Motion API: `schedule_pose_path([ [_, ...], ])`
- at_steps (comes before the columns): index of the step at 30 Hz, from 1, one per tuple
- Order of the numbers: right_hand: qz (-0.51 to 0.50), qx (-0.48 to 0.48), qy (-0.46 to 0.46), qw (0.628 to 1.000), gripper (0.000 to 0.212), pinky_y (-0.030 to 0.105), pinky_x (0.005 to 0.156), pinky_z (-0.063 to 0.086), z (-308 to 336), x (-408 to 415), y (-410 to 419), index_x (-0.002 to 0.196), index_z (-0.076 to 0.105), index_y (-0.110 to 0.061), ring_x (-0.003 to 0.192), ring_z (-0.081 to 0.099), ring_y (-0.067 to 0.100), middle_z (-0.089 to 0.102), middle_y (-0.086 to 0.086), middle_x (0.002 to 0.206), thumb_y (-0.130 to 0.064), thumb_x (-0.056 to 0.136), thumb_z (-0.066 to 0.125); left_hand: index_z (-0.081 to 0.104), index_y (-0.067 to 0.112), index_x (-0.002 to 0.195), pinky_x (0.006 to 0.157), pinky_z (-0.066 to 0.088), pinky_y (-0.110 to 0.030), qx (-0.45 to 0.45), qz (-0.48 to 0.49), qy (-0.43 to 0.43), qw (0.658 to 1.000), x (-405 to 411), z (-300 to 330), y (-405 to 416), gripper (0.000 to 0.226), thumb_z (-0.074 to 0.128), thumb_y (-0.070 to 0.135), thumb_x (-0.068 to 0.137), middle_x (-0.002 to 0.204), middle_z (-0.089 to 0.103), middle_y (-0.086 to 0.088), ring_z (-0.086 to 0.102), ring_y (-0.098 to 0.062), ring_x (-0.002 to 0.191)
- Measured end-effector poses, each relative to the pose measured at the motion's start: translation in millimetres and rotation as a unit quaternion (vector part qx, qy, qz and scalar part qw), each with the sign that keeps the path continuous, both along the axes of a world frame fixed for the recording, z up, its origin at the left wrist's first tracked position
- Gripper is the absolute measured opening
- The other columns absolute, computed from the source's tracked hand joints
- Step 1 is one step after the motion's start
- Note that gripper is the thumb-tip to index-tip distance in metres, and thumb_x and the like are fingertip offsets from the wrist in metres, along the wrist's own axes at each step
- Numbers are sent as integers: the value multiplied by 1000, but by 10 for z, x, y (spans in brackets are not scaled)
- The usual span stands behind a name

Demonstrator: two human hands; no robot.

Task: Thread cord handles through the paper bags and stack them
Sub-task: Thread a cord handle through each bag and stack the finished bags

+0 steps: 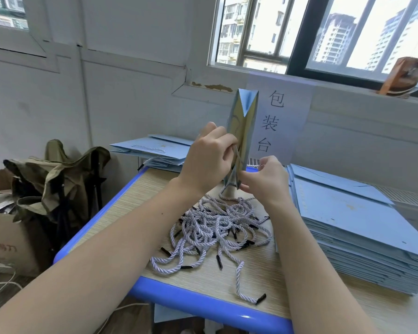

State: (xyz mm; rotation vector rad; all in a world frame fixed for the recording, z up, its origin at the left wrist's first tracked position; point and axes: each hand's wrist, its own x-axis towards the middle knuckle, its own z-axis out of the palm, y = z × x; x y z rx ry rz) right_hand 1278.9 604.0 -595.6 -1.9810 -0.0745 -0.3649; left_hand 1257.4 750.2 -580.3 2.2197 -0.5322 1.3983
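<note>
Table [121, 203]: blue-edged, fills the lower centre of the frame.
Stack [352, 227]: flat blue bags, right.
Cords [217, 227]: loose heap, centre.
Bag [245, 131]: upright, edge-on, above the cords.
Left hand [208, 157]: grips the bag.
Right hand [266, 179]: pinches a cord [252, 166] at the bag's lower edge.

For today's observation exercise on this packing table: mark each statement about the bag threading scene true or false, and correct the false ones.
1. Both hands hold a bag upright above the table. True: the left hand and right hand grip the blue paper bag.
2. The loose cords are red. False: the pile of cords is pale lilac-white with black tips.
3. A tall stack of flat bags lies to the right. True.
4. The table edge is green. False: it is blue.
</note>
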Motion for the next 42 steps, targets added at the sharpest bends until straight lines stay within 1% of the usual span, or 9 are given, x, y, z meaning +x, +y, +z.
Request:
schedule_pose_path([
  [5, 15, -23, -9, 1000, 62, 47, 73, 62, -25, -16, 12, 123, 49, -9, 105, 58, 33, 44, 7, 116, -8, 68, 77, 71, 9, 82, 75, 50, -45, 101, 17, 85, 991, 14, -84, -62, 22, 50, 16, 83, 92, 62, -4, 50, -28, 89],
  [13, 57, -28, -35, 997, 52, 48, 73, 61, 10, -61, 72, 109, 57, -12, 100, 59, 26, 48, 0, 111, -7, 61, 75, 64, 11, 88, 76, 45, -38, 17, -4, 107, 994, -44, -61, -172, 43, 38, 44, 99, 93, 65, 0, 47, -23, 90],
  [17, 99, 14, -16, 995, 37, 39, 57, 63, 36, -96, 76, 104, 58, -12, 102, 61, 33, 51, 8, 118, 6, 74, 70, 61, 8, 88, 67, 49, -42, 15, 5, 106, 994, -32, -83, -185, 24, 48, 28, 93, 92, 62, -3, 49, -26, 90],
  [23, 79, 20, -22, 996, 47, 47, 86, 60, 133, -78, -49, 113, 67, -13, 95, 66, 20, 64, -2, 104, 13, 81, 44, 61, 0, 85, 72, 44, -40, -16, -37, 140, 989, 64, -126, -100, 18, 51, 9, 97, 89, 63, -16, 46, -25, 81],
  [26, 69, 139, -11, 988, 49, 36, 90, 57, 224, -111, -97, 106, 67, -11, 103, 67, 21, 70, 8, 108, 18, 82, 36, 61, 0, 84, 71, 32, -28, -22, -46, 148, 988, 62, -115, -80, 17, 52, 6, 98, 89, 63, -16, 43, -21, 81],
  [30, 111, 337, -1, 935, 48, 33, 95, 57, 316, -186, -111, 118, 62, -7, 106, 70, 25, 69, 13, 114, 20, 88, 36, 60, 1, 82, 71, 29, -28, -13, -61, 159, 985, 55, -97, -72, 17, 52, 4, 97, 85, 59, -12, 41, -21, 81],
  [35, 144, 440, -39, 885, 37, 36, 100, 54, 404, -257, -134, 121, 59, -6, 111, 68, 28, 67, 15, 118, 14, 95, 44, 62, 2, 84, 71, 29, -27, -8, -61, 163, 985, 51, -103, -74, 18, 51, 5, 97, 83, 53, -3, 41, -20, 81],
  [39, 118, 458, -52, 880, 7, 33, 75, 59, 413, -262, -115, 108, 58, -5, 72, 67, 19, 65, 11, 89, -7, 102, 54, 63, 0, 87, 72, 32, -28, -9, -56, 171, 984, 61, -102, -67, 18, 51, 7, 98, 87, 58, -8, 43, -20, 82],
  [42, 91, 418, -49, 903, 7, 26, 51, 47, 377, -242, -105, 99, 56, -6, 45, 47, 11, 59, 3, 66, -13, 101, 59, 63, 0, 87, 73, 37, -32, -2, -59, 168, 984, 57, -106, -70, 18, 51, 8, 98, 86, 58, -8, 44, -22, 82],
])
